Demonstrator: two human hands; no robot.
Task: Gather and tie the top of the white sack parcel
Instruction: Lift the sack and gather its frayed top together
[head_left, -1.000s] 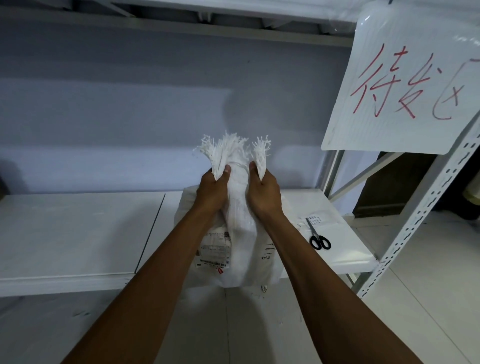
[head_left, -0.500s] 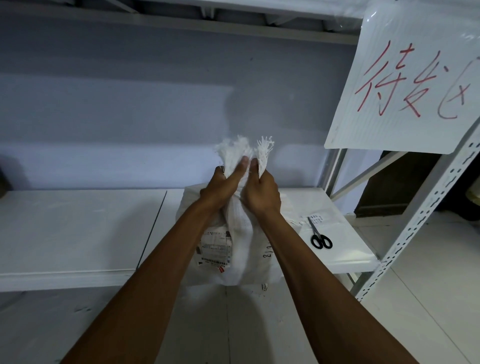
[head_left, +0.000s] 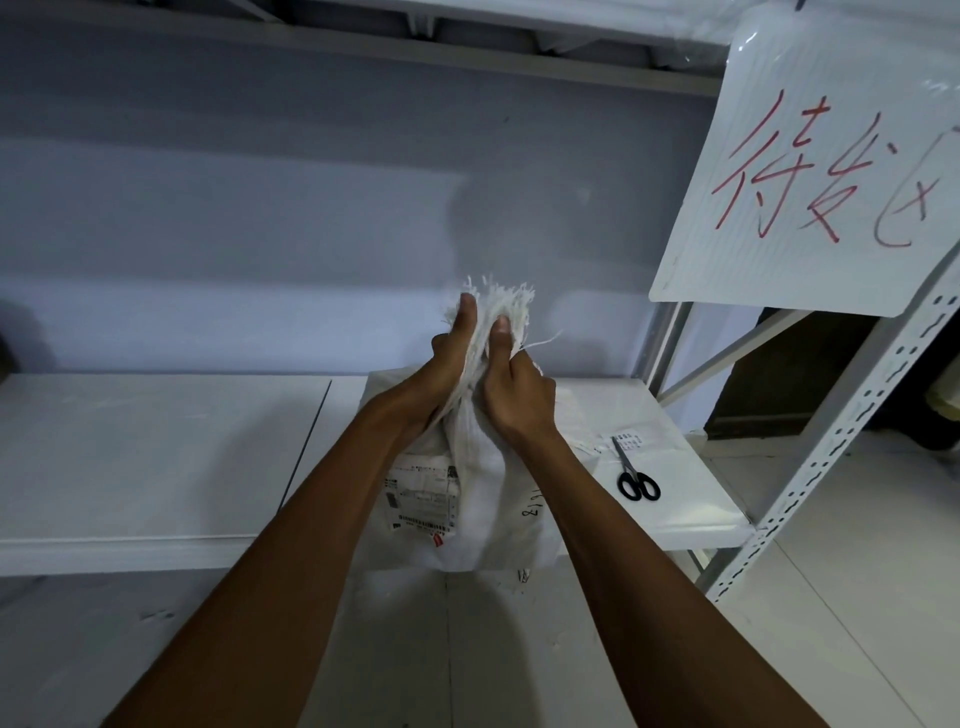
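Shelf board (head_left: 156, 441) across the left of the frame carries the white sack parcel (head_left: 483, 504) just right of centre, seated at its front edge. The left hand (head_left: 447, 374) clasps the bunched neck from the left, thumb laid up along it, and the frayed top (head_left: 501, 306) sprouts above both thumbs, mid-frame. The right hand (head_left: 517, 397) clenches the same bunch from the other side, thumb pressed into the weave. That slick woven cloth could, I reckon, spring open if either hold slackens while tying, and loose threads may pull out rather than knot. A hard tug might drag the parcel off the edge. Scissors (head_left: 636, 480) lie further right, well apart
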